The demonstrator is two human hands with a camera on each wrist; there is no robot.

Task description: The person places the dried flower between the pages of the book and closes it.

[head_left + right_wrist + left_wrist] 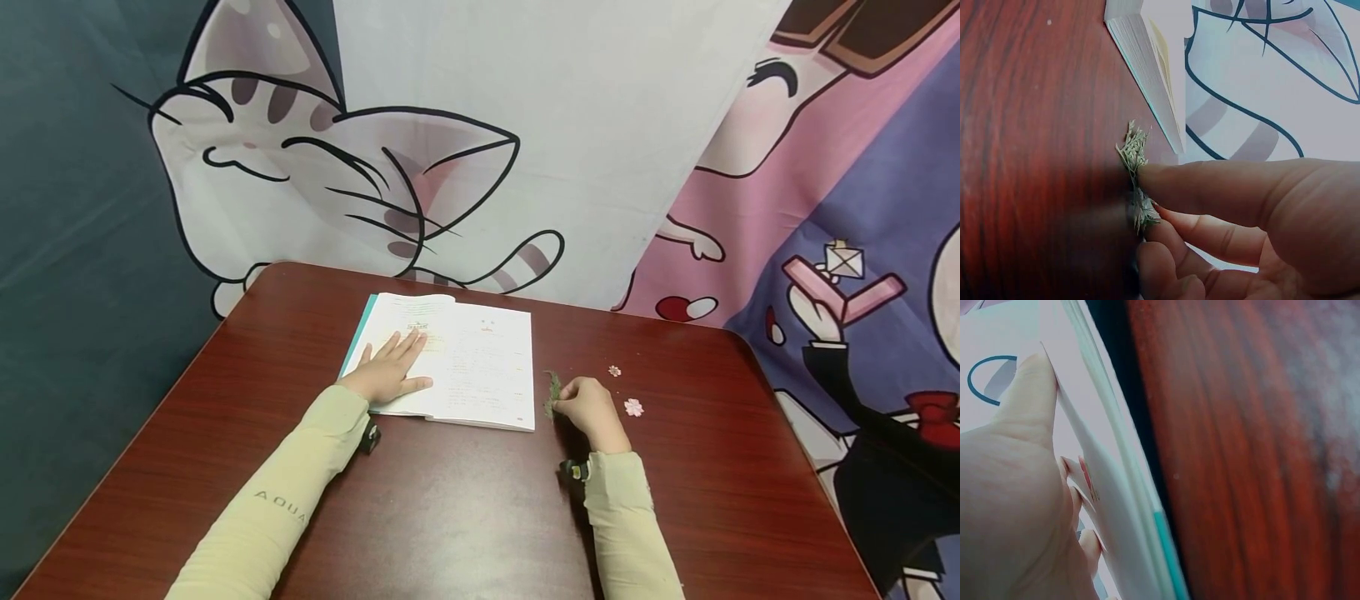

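Note:
An open book (487, 367) lies on the table, its pages facing up. My left hand (388, 372) rests flat on the left page with the fingers spread; in the left wrist view the thumb (1030, 394) lies along the paper. Right of the book, my right hand (591, 408) pinches a dried green sprig (553, 394) between thumb and fingers. The right wrist view shows the sprig's feathery leaves (1135, 147) sticking out past the thumb, close to the tabletop. Part of the sprig is hidden by the fingers.
Two small pressed flowers lie right of my right hand: a larger pink flower (633, 407) and a smaller pale flower (614, 371). The reddish-brown table (465, 508) ends at a cartoon-printed cloth backdrop (585, 167).

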